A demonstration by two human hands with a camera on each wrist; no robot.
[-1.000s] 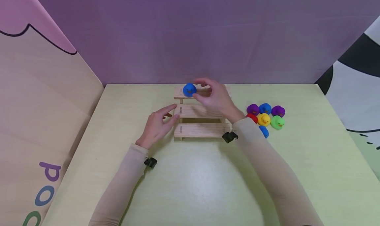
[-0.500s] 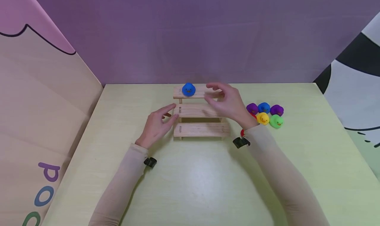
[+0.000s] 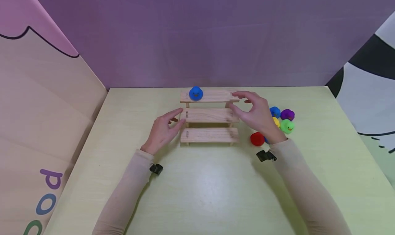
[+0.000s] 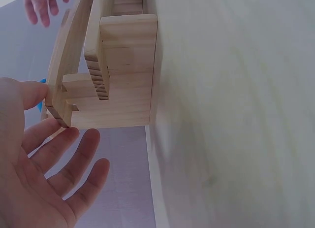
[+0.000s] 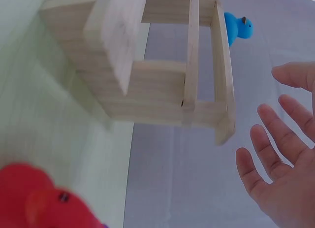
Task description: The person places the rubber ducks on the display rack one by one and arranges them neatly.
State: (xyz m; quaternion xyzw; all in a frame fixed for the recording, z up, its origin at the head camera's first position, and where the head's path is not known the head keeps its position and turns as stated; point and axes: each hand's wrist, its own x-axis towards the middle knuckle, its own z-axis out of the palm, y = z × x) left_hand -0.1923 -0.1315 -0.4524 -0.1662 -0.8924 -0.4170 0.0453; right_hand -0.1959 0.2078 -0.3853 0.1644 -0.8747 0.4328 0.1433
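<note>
A blue rubber duck [image 3: 195,93] sits at the left end of the top step of a three-step wooden stand [image 3: 210,135]. Beside the stand, my left hand [image 3: 162,130] pinches the left end of a step between thumb and forefinger, its other fingers spread loosely in the left wrist view. My right hand [image 3: 257,113] holds nothing; its fingers are apart and gently bent, near the stand's right end. In the right wrist view, a gap shows between these fingers and the wooden stand [image 5: 224,80], with the blue duck [image 5: 236,28] beyond.
Several rubber ducks lie on the table [image 3: 203,194] to the right: a red one [image 3: 257,139], a green one [image 3: 287,126], a purple one [image 3: 287,114] and others partly hidden by my right hand. A purple wall [image 3: 197,36] rises behind the stand.
My right hand has moved away from the blue duck, rightward and toward me, leaving the duck on the top step. The red duck now shows below the hand. My left hand has stayed put.
</note>
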